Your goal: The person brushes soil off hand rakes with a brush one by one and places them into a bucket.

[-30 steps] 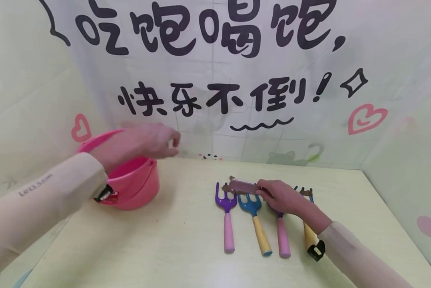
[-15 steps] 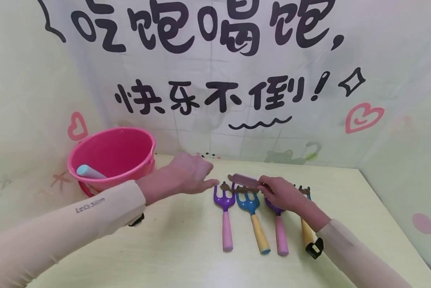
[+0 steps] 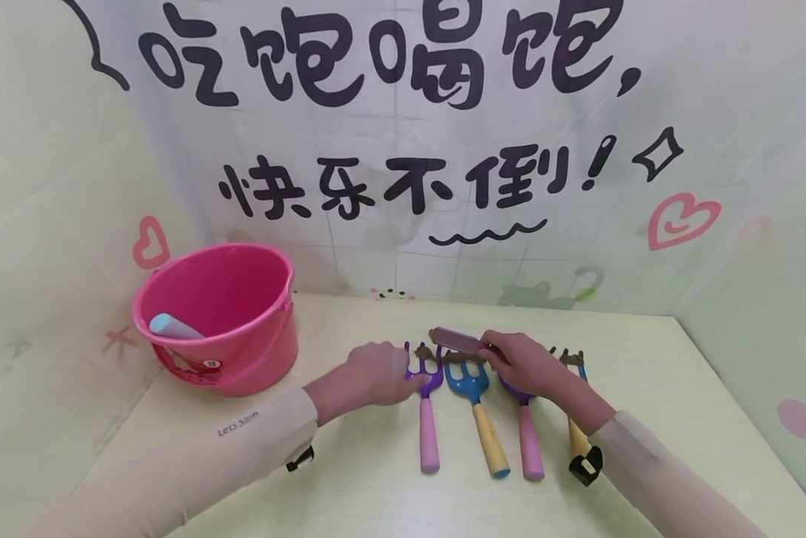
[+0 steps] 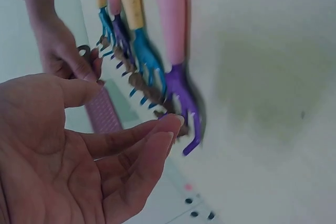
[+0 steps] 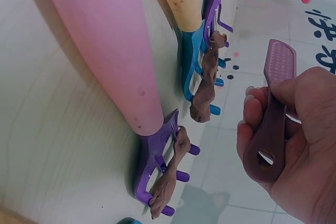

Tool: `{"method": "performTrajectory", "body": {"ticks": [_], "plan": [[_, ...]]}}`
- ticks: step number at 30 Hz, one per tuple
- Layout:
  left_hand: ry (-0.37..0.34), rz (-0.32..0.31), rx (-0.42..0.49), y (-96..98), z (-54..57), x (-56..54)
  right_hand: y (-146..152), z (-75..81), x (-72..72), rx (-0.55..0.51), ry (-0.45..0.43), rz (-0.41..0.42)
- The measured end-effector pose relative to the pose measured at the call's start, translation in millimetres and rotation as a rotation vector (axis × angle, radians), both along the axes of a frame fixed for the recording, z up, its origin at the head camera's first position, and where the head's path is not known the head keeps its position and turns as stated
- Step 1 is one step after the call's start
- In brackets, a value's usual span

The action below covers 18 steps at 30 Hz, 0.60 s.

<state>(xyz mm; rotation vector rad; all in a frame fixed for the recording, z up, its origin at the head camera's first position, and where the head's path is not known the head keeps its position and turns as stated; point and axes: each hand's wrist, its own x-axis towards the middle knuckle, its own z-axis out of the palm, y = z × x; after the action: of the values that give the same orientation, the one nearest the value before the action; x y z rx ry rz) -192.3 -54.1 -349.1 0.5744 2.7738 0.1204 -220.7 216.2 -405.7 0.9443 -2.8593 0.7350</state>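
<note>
My left hand reaches over the tines of the leftmost garden hand fork, purple with a pink handle. In the left wrist view its fingers bend loosely, thumb apart, with fingertips right at a brown clay-like lump there. My right hand grips a mauve tool by its handle, which has a hole at the end; its flat head is dotted. Right of the first fork lie a blue fork with a yellow handle and another purple fork. Brown strips lie across their tines.
A pink bucket stands at the back left, with a light blue handle end showing inside. Another yellow-handled fork lies partly under my right forearm. A printed white wall sheet rises behind the pale table.
My left hand has come from above the bucket rightward and down to the leftmost fork. My right hand stays over the forks, still gripping the mauve tool.
</note>
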Motion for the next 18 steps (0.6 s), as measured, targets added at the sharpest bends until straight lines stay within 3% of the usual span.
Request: {"method": "performTrajectory", "body": {"ticks": [8,18], "plan": [[-0.035,0.043,-0.017,14.3,-33.3,5.0,2,-1.0,0.0,-0.018,-0.001,-0.013],[-0.043,0.054,-0.049,25.1,-47.7,0.6,5,-5.1,0.3,-0.037,-0.017,-0.03]]}}
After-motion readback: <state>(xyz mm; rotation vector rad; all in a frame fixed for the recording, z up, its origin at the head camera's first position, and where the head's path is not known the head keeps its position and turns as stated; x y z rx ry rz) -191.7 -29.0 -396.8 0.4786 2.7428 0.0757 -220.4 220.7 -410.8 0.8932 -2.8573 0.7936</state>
